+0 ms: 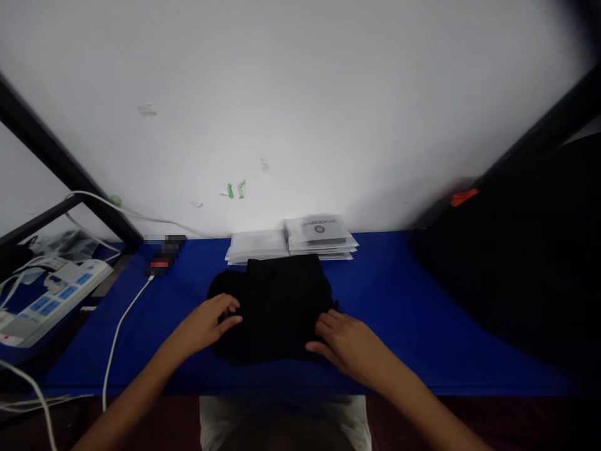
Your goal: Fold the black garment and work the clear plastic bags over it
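**Left hand (205,322) and right hand (347,343) on folded black cloth (284,307)**

The left, half-curled with thumb and fingers parted, touches the cloth's left side; the right curls loosely at its right. Whether either grips fabric cannot be told. The cloth lies mid-worktop (404,313), toward the front edge; white packets (320,232) line the back edge.

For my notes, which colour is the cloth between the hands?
The cloth is black; see the head view.

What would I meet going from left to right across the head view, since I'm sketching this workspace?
White power strip → dark device with a cable plugged in → left hand → black cloth → right hand → small orange piece.
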A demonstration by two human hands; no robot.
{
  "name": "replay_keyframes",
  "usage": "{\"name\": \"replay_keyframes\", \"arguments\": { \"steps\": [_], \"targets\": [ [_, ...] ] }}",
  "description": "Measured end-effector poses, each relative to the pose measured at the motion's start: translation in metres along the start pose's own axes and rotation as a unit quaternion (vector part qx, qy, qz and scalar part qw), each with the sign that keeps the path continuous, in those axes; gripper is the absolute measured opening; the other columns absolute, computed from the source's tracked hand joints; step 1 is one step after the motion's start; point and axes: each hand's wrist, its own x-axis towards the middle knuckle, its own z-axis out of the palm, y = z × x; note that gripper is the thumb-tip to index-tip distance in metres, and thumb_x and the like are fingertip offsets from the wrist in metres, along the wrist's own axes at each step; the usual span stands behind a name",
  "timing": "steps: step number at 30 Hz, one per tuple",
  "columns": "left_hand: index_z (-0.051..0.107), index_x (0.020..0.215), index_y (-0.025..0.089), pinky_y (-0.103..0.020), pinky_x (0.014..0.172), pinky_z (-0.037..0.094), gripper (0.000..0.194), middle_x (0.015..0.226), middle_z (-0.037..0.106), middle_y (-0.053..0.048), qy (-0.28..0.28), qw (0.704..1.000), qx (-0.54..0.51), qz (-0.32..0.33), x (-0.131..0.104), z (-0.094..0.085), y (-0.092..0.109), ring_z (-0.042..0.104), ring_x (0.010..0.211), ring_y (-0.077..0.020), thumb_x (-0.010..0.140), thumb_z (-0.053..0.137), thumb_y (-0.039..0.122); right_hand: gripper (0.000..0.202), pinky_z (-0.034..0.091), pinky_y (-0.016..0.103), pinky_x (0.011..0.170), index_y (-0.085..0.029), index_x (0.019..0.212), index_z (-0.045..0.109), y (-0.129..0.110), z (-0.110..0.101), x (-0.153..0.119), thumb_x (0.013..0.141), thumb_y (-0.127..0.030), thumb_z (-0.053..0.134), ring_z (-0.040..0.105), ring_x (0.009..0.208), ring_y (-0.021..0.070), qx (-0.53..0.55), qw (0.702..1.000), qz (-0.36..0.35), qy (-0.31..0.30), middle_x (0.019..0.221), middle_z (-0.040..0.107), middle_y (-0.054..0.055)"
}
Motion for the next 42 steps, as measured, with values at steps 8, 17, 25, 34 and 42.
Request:
{"name": "replay_keyframes", "arguments": {
  "steps": [8,17,25,34,42],
  "targets": [
    [0.032,0.149,0.011,-0.055,0.111,0.03,0.099,0.154,0.032,-0.022,0.09,0.967,0.236,0.015,0.014,0.039,-0.031,0.027,0.143,-0.04,0.078,0.047,0.079,0.08,0.036,0.054,0.108,-0.01,0.145,0.04,0.006,0.055,0.017,0.09,-0.067,0.044,0.03,0.141,0.0373,-0.009,0.997,0.062,0.046,0.151,0.035,0.024],
    [0.029,0.151,0.015,-0.057,0.112,0.029,0.101,0.156,0.029,-0.017,0.063,0.969,0.237,-0.001,0.002,0.043,-0.034,0.024,0.144,-0.039,0.077,0.044,0.082,0.08,0.027,0.052,0.113,-0.019,0.153,0.024,0.006,0.07,-0.007,0.091,-0.068,0.038,0.02,0.146,0.0324,0.0,0.996,0.081,0.026,0.158,0.023,0.017],
    [0.03,0.15,0.017,-0.05,0.114,0.03,0.08,0.155,0.033,-0.016,0.124,0.972,0.174,0.102,0.024,0.042,0.022,0.026,0.144,-0.0324,0.089,0.046,0.067,0.073,0.044,0.053,0.097,-0.015,0.144,0.043,0.008,0.057,0.017,0.092,-0.066,0.037,0.045,0.131,0.0363,-0.026,0.988,0.135,0.064,0.147,0.043,0.023],
    [0.019,0.154,0.017,-0.057,0.116,0.021,0.109,0.158,0.02,-0.019,0.022,0.982,0.175,0.069,0.033,0.059,-0.003,0.019,0.146,-0.0372,0.073,0.045,0.085,0.076,0.034,0.052,0.108,-0.016,0.146,0.039,0.032,0.077,0.011,0.092,-0.069,0.033,0.033,0.141,0.0315,-0.061,0.986,0.13,0.088,0.15,0.039,0.02],
    [0.019,0.154,0.016,-0.056,0.116,0.02,0.105,0.16,0.017,-0.018,0.009,0.982,0.166,0.088,0.039,0.049,0.002,0.015,0.147,-0.036,0.076,0.045,0.083,0.05,0.047,0.046,0.093,-0.008,0.133,0.051,0.052,0.03,0.046,0.098,-0.042,0.038,0.057,0.114,0.0329,-0.082,0.975,0.147,0.145,0.13,0.059,0.02]
  ]
}}
